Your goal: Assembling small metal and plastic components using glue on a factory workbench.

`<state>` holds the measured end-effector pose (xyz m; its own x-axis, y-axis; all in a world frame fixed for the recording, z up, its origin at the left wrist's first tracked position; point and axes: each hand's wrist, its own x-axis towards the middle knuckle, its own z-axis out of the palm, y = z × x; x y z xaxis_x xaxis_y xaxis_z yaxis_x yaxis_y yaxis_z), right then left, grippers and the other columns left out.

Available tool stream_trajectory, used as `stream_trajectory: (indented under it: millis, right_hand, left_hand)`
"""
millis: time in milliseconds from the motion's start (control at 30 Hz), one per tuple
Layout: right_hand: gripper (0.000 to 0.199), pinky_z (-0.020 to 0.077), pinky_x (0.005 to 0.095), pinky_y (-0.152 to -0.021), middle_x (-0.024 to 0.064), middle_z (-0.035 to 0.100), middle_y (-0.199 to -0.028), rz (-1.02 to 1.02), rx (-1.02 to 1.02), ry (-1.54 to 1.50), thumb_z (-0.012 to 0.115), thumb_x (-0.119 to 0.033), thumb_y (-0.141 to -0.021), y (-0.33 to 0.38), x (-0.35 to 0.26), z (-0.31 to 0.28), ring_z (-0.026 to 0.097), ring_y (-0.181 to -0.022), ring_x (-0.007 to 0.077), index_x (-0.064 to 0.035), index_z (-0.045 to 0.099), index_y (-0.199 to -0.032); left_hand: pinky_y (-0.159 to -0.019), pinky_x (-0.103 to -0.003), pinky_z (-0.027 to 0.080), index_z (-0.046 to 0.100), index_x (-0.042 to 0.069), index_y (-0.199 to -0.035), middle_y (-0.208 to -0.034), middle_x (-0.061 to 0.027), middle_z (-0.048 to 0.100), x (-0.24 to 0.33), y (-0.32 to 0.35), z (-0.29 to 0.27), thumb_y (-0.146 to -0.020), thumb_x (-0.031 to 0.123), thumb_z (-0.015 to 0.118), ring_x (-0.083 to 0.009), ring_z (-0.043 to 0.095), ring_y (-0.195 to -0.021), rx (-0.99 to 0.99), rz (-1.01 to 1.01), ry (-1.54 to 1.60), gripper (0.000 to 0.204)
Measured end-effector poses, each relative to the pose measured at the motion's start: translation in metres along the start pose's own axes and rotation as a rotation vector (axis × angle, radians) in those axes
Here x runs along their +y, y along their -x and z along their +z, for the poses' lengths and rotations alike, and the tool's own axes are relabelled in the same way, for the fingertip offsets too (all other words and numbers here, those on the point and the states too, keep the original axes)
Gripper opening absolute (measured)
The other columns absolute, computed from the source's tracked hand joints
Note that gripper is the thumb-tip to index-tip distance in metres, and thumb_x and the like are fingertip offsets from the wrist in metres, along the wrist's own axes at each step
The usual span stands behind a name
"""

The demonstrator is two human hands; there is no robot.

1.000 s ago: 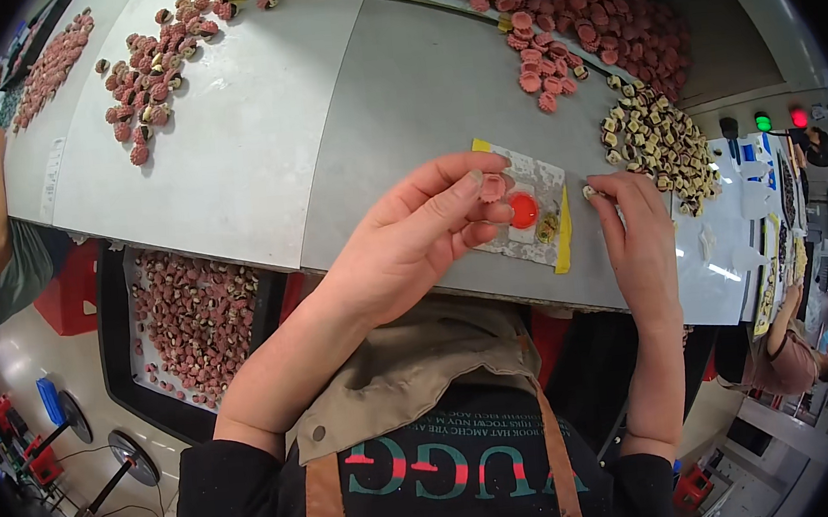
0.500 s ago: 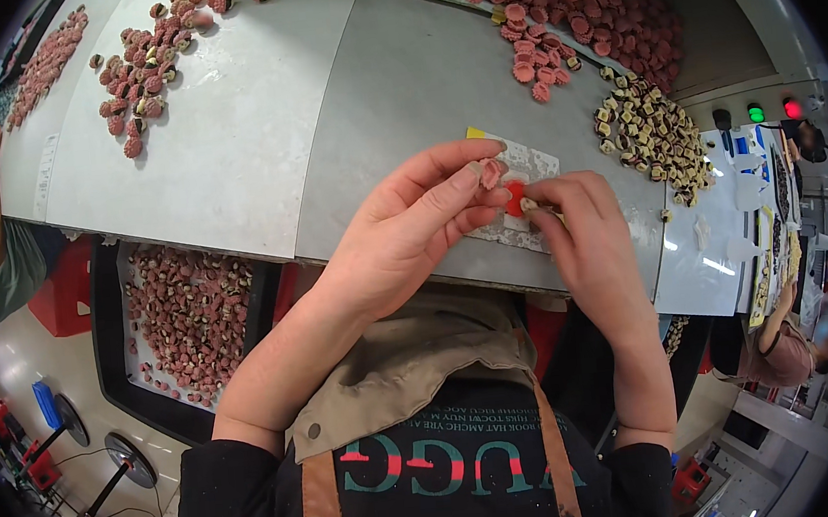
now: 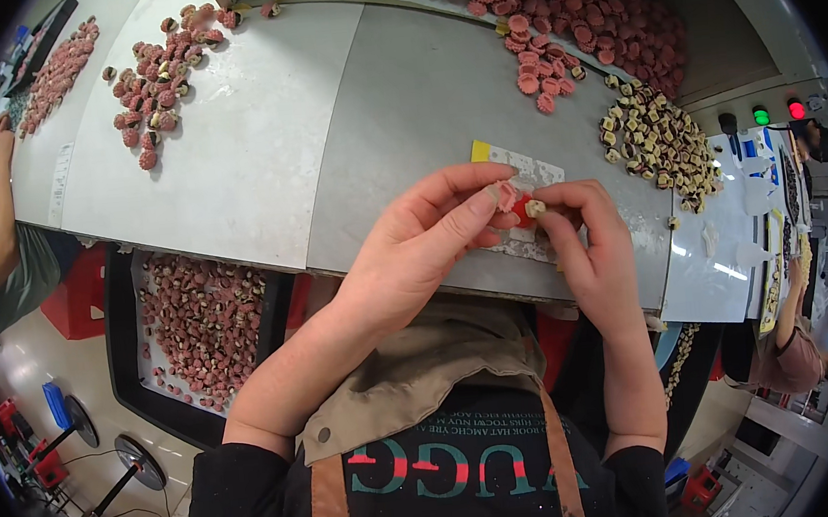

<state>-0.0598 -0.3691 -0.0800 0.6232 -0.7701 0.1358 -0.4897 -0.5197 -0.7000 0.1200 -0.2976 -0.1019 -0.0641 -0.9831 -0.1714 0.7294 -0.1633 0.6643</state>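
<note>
A: Since the pieces are tiny, we pinch the pink ridged cap (image 3: 504,194) in our left hand (image 3: 423,248), just above the grey table (image 3: 401,112).

B: And our right hand (image 3: 585,243) grips the cream piece (image 3: 535,208) at its fingertips, touching the cap so they line up.

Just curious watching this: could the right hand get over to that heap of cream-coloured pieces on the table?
Probably yes. The right hand is already near the cream pieces, with bare table between, though its fingers currently pinch a small piece.

A factory assembly line: a long worktable (image 3: 258,164) heaped with pink parts (image 3: 589,7).
</note>
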Motion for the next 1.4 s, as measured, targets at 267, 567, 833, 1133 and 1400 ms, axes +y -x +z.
stream_trajectory:
  millis: [267, 567, 833, 1133, 1400]
  right_hand:
    - [0.016, 0.0431, 0.0245, -0.078, 0.0050, 0.054, -0.095, 0.002, 0.162, -0.475, 0.052, -0.007, -0.092, 0.002, -0.012, 0.020, 0.052, -0.088, 0.0103, 0.0004, 0.052, -0.106]
    - [0.014, 0.0464, 0.0287, -0.070, 0.0097, 0.056, -0.093, -0.340, 0.342, -0.082, 0.060, -0.009, -0.087, 0.007, 0.001, 0.024, 0.056, -0.080, 0.0201, -0.0027, 0.056, -0.099]
    - [0.016, 0.0465, 0.0298, -0.069, 0.0101, 0.056, -0.093, -0.183, 0.232, -0.323, 0.062, -0.008, -0.085, 0.019, 0.005, 0.018, 0.055, -0.082, 0.0222, -0.0031, 0.055, -0.099]
    - [0.023, 0.0436, 0.0293, -0.075, 0.0101, 0.053, -0.098, -0.292, 0.334, -0.155, 0.065, -0.007, -0.081, 0.020, 0.004, 0.022, 0.052, -0.084, 0.0209, -0.0023, 0.054, -0.101]
    - [0.035, 0.0465, 0.0336, -0.081, 0.0112, 0.053, -0.104, -0.320, 0.263, -0.133, 0.068, 0.003, -0.071, 0.028, 0.011, 0.022, 0.055, -0.095, 0.0252, -0.0038, 0.059, -0.104]
  left_hand:
    - [-0.089, -0.026, 0.045, 0.052, -0.001, -0.119, -0.111, -0.0057, 0.058, -0.006, -0.001, 0.010, -0.094, 0.015, 0.054, -0.0124, 0.056, -0.100, 0.011, 0.039, -0.121, 0.030]
    - [-0.086, -0.026, 0.047, 0.058, -0.002, -0.111, -0.106, -0.0091, 0.060, -0.016, 0.000, 0.011, -0.091, 0.008, 0.056, -0.0144, 0.057, -0.099, 0.049, 0.382, -0.549, 0.023]
    - [-0.086, -0.027, 0.047, 0.062, 0.000, -0.107, -0.107, -0.0109, 0.060, -0.026, 0.006, 0.012, -0.090, 0.007, 0.057, -0.0164, 0.059, -0.099, 0.017, 0.475, -0.713, 0.019]
    - [-0.090, -0.027, 0.045, 0.055, -0.001, -0.116, -0.107, -0.0089, 0.059, -0.009, 0.001, 0.017, -0.092, 0.005, 0.052, -0.0136, 0.056, -0.100, -0.064, 0.188, -0.534, 0.025]
    - [-0.086, -0.027, 0.048, 0.038, 0.002, -0.131, -0.103, -0.0097, 0.059, -0.027, 0.010, 0.022, -0.087, 0.002, 0.060, -0.0127, 0.058, -0.097, -0.051, 0.296, -0.689, 0.049]
